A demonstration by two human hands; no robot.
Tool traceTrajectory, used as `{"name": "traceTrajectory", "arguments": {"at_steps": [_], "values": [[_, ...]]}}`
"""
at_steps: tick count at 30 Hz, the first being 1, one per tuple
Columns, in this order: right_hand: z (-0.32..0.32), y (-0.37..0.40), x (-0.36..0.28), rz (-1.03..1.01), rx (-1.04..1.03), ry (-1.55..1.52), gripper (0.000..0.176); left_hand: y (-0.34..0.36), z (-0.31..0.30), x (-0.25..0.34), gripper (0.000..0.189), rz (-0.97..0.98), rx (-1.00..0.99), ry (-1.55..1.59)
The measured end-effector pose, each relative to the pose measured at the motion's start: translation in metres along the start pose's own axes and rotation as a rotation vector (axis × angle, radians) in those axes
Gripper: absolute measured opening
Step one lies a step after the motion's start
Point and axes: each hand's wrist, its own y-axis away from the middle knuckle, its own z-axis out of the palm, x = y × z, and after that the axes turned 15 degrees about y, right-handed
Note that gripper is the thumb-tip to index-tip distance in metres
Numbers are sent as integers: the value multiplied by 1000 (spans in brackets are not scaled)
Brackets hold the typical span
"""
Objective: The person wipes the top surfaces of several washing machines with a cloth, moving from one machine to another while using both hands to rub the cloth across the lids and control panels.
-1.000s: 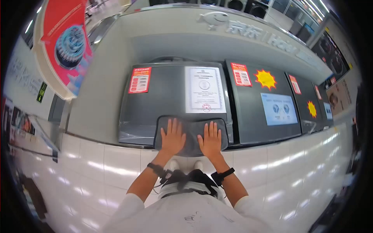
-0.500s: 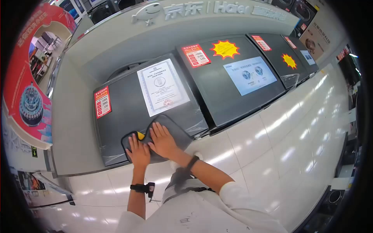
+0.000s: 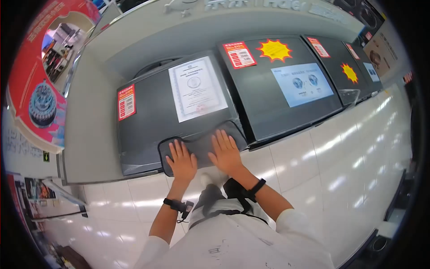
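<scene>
As I look down through the head camera, I have both palms laid flat, and neither hand has its fingers closed around anything. The left hand (image 3: 182,163) is opened out, fingers a little apart, thumb turned inward, resting on a dark grey pad (image 3: 201,147) with black edging. The right hand (image 3: 225,151) is just as open, its fingers on the same pad and its thumb pointing toward the left one. So the pad lies under both hands and bridges the gap between them, along the near edge of a dark appliance top (image 3: 150,130). Straight ahead of that gap I see a white certificate sheet (image 3: 197,89); beyond the left fingertips and further left is a red price label (image 3: 126,102). To the right of the right hand, a second dark top (image 3: 251,110) bears a yellow starburst (image 3: 274,50) and a pale blue sheet (image 3: 302,84). Behind each hand, a black band circles the wrist, and glossy floor tiles (image 3: 295,206) spread out below.
</scene>
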Motion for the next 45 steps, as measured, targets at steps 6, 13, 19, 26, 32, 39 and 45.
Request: {"name": "traceTrajectory", "arguments": {"at_steps": [6, 13, 19, 26, 32, 39, 45], "values": [[-20, 34, -8, -52, -80, 13, 72, 24, 10, 13, 69, 49, -18, -22], [-21, 33, -48, -135, -181, 43, 78, 45, -2, -3, 65, 204, -14, 21], [5, 6, -109, -153, -164, 92, 78, 35, -33, -59, 68, 277, -116, 8], [20, -52, -202, -212, -166, 44, 77, 17, -89, -153, 60, 160, -143, 144], [59, -109, -282, -142, -132, 26, 74, -9, -119, -237, 71, 57, -63, 124], [71, -100, -290, -140, 6, 28, 70, -5, -104, -254, 66, 70, -9, 133], [41, -39, -301, -136, -134, 59, 71, 50, -108, -251, 73, 118, -110, 145]]}}
